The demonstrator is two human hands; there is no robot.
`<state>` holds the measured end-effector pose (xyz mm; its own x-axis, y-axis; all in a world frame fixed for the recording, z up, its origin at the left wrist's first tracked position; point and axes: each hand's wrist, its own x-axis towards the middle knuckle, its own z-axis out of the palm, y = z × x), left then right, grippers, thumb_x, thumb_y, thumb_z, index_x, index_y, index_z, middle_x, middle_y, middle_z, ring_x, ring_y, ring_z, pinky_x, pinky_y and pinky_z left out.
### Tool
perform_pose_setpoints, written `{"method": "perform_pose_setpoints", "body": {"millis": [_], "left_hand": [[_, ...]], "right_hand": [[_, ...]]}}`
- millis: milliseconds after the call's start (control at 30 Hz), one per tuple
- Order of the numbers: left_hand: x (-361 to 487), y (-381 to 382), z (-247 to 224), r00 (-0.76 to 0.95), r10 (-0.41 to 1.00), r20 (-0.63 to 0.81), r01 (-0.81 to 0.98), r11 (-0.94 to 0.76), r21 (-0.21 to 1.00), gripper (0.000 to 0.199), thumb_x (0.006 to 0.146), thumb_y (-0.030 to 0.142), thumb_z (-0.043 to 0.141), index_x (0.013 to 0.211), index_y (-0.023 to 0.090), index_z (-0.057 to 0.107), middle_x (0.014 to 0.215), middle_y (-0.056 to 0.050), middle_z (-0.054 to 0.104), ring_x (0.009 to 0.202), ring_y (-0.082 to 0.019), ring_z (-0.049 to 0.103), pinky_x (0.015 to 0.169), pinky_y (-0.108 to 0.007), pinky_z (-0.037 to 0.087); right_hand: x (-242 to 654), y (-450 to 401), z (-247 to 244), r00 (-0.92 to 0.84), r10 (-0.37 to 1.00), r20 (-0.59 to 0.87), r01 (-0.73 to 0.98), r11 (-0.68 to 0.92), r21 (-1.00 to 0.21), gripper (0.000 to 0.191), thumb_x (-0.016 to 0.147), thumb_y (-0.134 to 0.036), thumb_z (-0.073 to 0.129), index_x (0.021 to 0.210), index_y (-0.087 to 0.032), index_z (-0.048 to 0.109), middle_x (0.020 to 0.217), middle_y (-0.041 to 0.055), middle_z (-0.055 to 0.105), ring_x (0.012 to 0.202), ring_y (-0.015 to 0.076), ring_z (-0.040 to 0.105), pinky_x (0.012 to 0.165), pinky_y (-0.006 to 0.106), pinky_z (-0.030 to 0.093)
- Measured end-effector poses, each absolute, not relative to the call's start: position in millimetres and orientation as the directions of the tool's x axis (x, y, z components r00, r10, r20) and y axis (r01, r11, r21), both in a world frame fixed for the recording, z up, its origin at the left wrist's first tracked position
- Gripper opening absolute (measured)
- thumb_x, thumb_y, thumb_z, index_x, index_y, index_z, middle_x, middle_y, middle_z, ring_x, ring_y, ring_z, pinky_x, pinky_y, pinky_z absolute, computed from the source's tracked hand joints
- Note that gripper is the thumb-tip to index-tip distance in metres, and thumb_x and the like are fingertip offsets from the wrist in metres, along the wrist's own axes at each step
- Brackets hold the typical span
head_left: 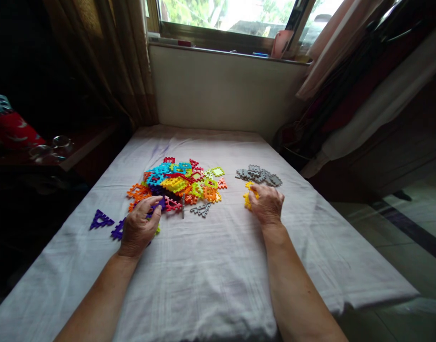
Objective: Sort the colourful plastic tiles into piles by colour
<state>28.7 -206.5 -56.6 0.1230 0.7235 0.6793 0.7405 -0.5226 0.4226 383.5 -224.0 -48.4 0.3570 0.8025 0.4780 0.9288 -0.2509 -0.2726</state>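
My left hand is at the near left side of a mixed heap of colourful interlocking plastic tiles. Its fingers curl around a purple tile, and a lime green piece shows partly beneath the palm. To its left lie a purple triangular tile and another purple tile, partly covered by the hand. On the right, my right hand has its fingers closed on yellow tiles, low at the cloth. Just beyond it sits a small pile of grey tiles.
A white cloth covers the table. A grey triangular tile lies in front of the heap, beside a grey tile standing on edge. A side table with glassware is at left; hanging clothes are at right.
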Motion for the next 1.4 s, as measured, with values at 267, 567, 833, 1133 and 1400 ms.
{"method": "perform_pose_setpoints", "body": {"millis": [267, 567, 833, 1133, 1400], "left_hand": [[28.6, -206.6, -55.6, 0.12, 0.724, 0.679, 0.741, -0.521, 0.424, 0.025, 0.091, 0.031, 0.052, 0.108, 0.021, 0.067, 0.098, -0.004, 0.074, 0.085, -0.018, 0.07, 0.083, -0.03, 0.056], [29.8, -207.9, -55.6, 0.121, 0.739, 0.663, 0.745, -0.509, 0.431, 0.025, 0.091, 0.031, 0.051, 0.109, 0.022, 0.067, 0.1, -0.004, 0.074, 0.086, -0.018, 0.07, 0.084, -0.03, 0.055], [30.4, -208.8, -53.5, 0.125, 0.758, 0.64, 0.732, -0.505, 0.456, 0.027, 0.091, 0.032, 0.051, 0.11, 0.022, 0.067, 0.101, -0.004, 0.074, 0.082, -0.017, 0.069, 0.083, -0.029, 0.055], [31.5, -208.8, -53.4, 0.124, 0.753, 0.646, 0.732, -0.509, 0.452, 0.026, 0.092, 0.032, 0.051, 0.109, 0.022, 0.067, 0.101, -0.004, 0.074, 0.082, -0.016, 0.069, 0.083, -0.029, 0.056], [30.2, -209.6, -54.3, 0.123, 0.738, 0.664, 0.734, -0.518, 0.44, 0.026, 0.092, 0.032, 0.051, 0.109, 0.021, 0.067, 0.101, -0.004, 0.074, 0.081, -0.016, 0.07, 0.083, -0.028, 0.055]], "right_hand": [[378.5, -228.1, -48.8, 0.355, 0.837, 0.416, 0.93, -0.27, -0.251, 0.024, 0.085, -0.028, 0.054, 0.09, -0.024, 0.076, 0.103, 0.0091, 0.07, 0.101, 0.0274, 0.051, 0.091, 0.044, 0.027], [321.0, -216.6, -53.1, 0.017, 0.967, 0.253, 0.985, 0.027, -0.168, 0.02, 0.09, -0.03, 0.059, 0.104, -0.031, 0.074, 0.115, 0.0042, 0.069, 0.11, 0.0247, 0.052, 0.092, 0.039, 0.031], [314.4, -213.6, -55.5, -0.063, 0.962, 0.264, 0.984, 0.104, -0.145, 0.02, 0.096, -0.028, 0.053, 0.095, -0.025, 0.072, 0.119, 0.0051, 0.068, 0.11, 0.0222, 0.052, 0.088, 0.035, 0.035], [311.6, -220.6, -45.7, -0.089, 0.9, 0.426, 0.953, 0.201, -0.225, 0.027, 0.1, -0.027, 0.041, 0.098, -0.022, 0.068, 0.1, 0.0059, 0.072, 0.096, 0.0205, 0.059, 0.086, 0.03, 0.038], [361.4, -217.4, -46.7, 0.283, 0.826, 0.487, 0.907, -0.066, -0.416, 0.031, 0.095, -0.03, 0.043, 0.101, -0.019, 0.071, 0.099, 0.0099, 0.073, 0.093, 0.0228, 0.062, 0.086, 0.031, 0.041]]}}
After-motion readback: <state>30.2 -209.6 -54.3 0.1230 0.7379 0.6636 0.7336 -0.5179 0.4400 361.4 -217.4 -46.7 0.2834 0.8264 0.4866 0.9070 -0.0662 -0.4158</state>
